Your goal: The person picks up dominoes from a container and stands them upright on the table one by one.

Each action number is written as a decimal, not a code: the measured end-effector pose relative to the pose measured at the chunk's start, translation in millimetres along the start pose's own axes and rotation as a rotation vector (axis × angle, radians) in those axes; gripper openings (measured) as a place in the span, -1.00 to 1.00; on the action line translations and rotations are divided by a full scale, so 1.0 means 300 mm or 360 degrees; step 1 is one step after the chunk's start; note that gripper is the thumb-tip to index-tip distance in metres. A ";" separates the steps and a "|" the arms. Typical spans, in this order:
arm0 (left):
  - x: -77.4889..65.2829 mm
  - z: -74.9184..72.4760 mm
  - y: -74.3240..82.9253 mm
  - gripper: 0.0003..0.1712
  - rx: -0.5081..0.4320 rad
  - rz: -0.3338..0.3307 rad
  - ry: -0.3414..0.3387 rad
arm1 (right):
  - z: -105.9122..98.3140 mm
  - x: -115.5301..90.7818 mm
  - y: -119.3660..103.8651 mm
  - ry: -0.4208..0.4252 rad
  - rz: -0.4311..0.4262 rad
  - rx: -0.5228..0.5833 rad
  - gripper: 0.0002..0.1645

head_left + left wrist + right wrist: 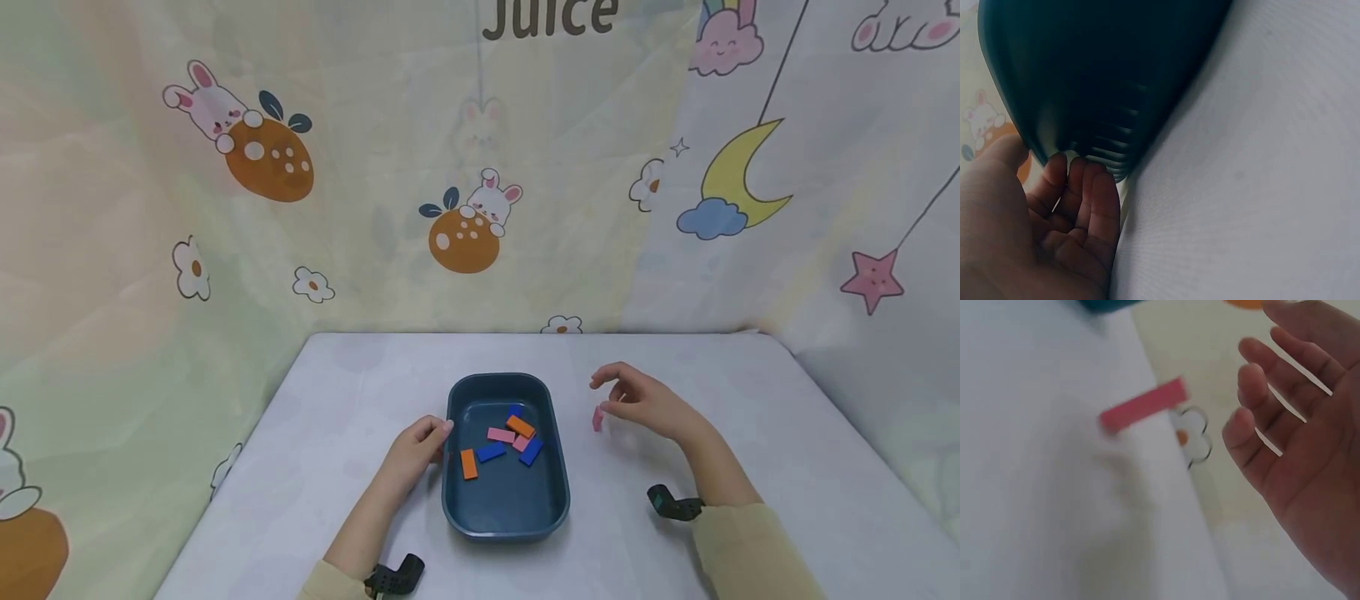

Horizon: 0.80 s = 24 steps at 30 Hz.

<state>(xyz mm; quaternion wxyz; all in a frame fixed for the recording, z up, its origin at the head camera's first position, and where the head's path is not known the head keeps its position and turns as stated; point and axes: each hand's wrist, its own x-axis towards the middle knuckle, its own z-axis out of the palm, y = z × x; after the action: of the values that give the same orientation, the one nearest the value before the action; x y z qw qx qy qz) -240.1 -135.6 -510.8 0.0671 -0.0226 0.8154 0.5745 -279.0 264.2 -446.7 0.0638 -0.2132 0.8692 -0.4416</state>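
Note:
My left hand (415,448) grips the left rim of a dark teal tray (506,527), thumb at the rim. In the left wrist view its fingers (1102,203) bend against the tray's outer wall. Inside the tray lie several small flat blocks, among them an orange block (468,464), a blue block (491,452) and a pink block (501,435). To the tray's right, another pink block (597,418) stands on end on the table. Beside it hovers my right hand (647,403), fingers loosely bent. A gap separates those fingers from the standing block (1144,405) in the right wrist view.
The white-covered table (360,375) reaches back to a printed cloth backdrop (375,167) with rabbits and flowers. Black wrist cameras sit on both forearms, one at the left sleeve (333,582) and one at the right sleeve (742,546).

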 end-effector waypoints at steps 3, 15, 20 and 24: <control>0.000 -0.001 -0.004 -0.45 0.0003 0.0005 -0.0001 | -0.002 0.045 -0.079 -0.0145 -0.0060 0.0028 -0.55; -0.008 0.003 0.005 -0.46 -0.0015 -0.0004 -0.0018 | 0.098 0.263 -0.240 -0.0560 -0.0169 0.0101 -0.61; -0.005 0.000 0.004 -0.45 -0.0042 0.0011 -0.0033 | 0.168 0.331 -0.276 -0.0787 -0.0177 0.0096 -0.59; -0.001 -0.010 0.002 -0.43 -0.0036 0.0032 -0.0038 | 0.229 0.380 -0.305 -0.1059 -0.0150 0.0106 -0.56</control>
<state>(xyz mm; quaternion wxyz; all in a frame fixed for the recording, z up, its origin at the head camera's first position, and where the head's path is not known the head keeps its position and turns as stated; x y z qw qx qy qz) -240.1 -138.2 -509.2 0.0707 -0.0084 0.8082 0.5845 -332.2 117.2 -406.5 0.3305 -0.3834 0.7749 -0.3785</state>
